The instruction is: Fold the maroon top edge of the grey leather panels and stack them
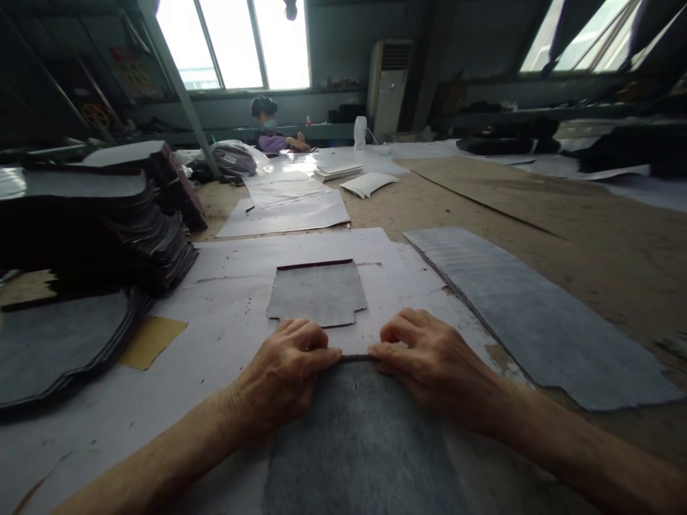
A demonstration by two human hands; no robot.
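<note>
Fingertips of our left hand and right hand are pinching the narrow far edge of a large grey sheet, which is lying nearest us over white paper. Just beyond our hands, a small grey piece is resting flat. A dark stack is standing to our left, a long grey panel is lying right, and a person is facing us across the table

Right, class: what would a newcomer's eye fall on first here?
Probably the left hand and right hand, low in the centre, holding the far edge of a grey sheet. Next, perhaps, the glaring window at upper left, then the thick, dark-edged stack at far left.
</note>
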